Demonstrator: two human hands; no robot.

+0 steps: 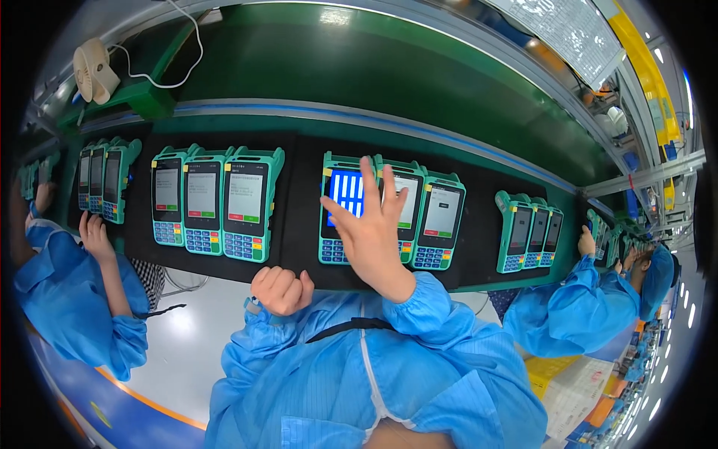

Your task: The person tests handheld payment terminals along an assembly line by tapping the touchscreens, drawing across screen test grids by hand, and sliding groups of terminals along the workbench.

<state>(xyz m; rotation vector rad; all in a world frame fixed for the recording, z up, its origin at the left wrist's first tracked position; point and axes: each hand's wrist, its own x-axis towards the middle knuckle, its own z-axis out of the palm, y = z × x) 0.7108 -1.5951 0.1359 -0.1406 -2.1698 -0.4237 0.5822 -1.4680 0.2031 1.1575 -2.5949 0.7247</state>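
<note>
My right hand (372, 236) is open, fingers spread, above a row of three green handheld payment terminals. It covers part of the left terminal (334, 251), whose screen is blue with white bars, and part of the middle terminal (407, 187). Beside them, the right terminal (441, 213) has a mostly white screen with a small dark box. Whether a fingertip touches a screen, I cannot tell. My left hand (282, 290) is curled into a loose fist at the bench's near edge, with nothing visible in it. All three terminals lie keypad-side toward me on a black mat (299, 194).
Three more lit terminals (243, 198) lie to the left, and another group of terminals (516, 239) to the right. Co-workers in blue gowns sit at left (67, 284) and right (576, 307). A small fan (93, 71) stands at the far left.
</note>
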